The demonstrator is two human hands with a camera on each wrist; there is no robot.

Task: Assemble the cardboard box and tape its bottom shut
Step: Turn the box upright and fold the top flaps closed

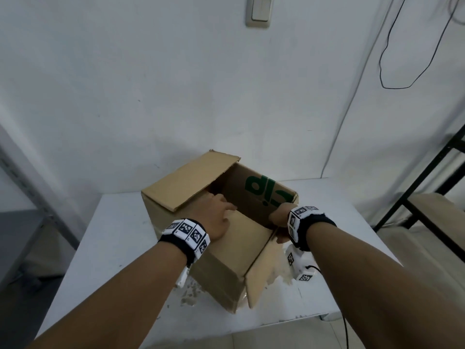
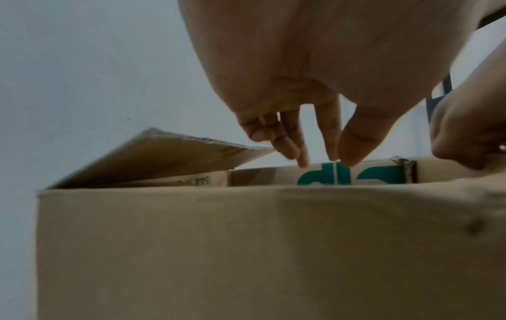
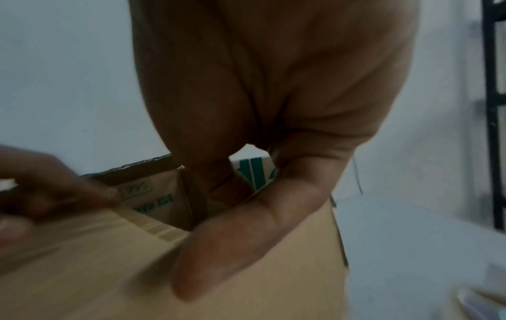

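The cardboard box [image 1: 221,268] stands on the white table [image 1: 105,248] right in front of the person, open end up, most likely so its flaps can be folded shut from above and the seam taped there; no tape shows in any view. Nearest, the near flap [image 1: 241,230] is folded down over the opening, and the left hand [image 1: 216,217] lies on it with straight, slightly spread fingers [image 2: 290,143], apparently pressing it flat; the left wrist view shows those fingers hanging relaxed over the gap, holding nothing. Just to the right, the right hand [image 1: 279,217] grips the box's right edge: the right wrist view shows its thumb [image 3: 246,233] laid on the outside of the cardboard while the other fingers curl down inside the wall, though blur makes it hard to say how firmly it pinches. That grip likely steadies the box against the other hand's push. Farther back, the far left flap [image 1: 191,180] stands raised and tilted over the opening, not yet folded down. Beyond it the inner far wall shows green lettering [image 1: 266,192].
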